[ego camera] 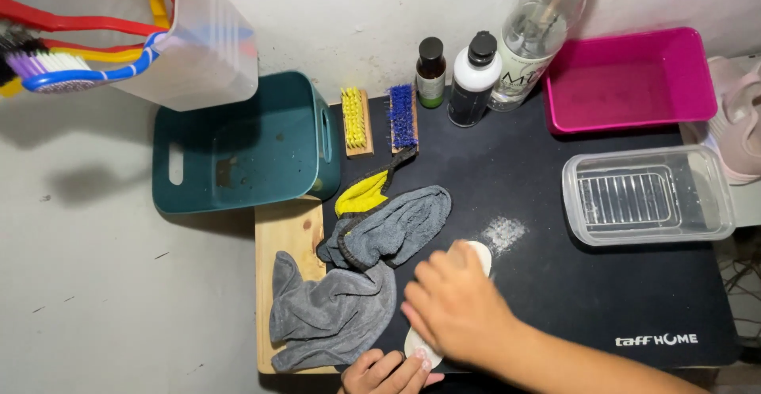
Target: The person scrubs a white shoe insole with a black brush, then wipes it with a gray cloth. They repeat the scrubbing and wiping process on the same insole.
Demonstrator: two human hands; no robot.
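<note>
On the black mat [555, 283] near the front edge of the worktop, my right hand [456, 307] presses palm-down on a white insole [480, 253], fingers curled over it; can't tell if it's a full grip. My left hand [386, 372] pinches the insole's near end at the bottom of the frame. Grey cloth [341, 307] lies bunched just left of the insole, a second grey-and-yellow cloth [388, 219] behind it. White powder patch [503, 231] sits just right of the insole tip. Farther back: yellow brush [354, 120], blue brush [403, 116], two dark bottles [453, 77], a clear bottle [543, 29]. Teal bin [238, 148] at left, pink tray [634, 77] and clear container [646, 196] at right.
</note>
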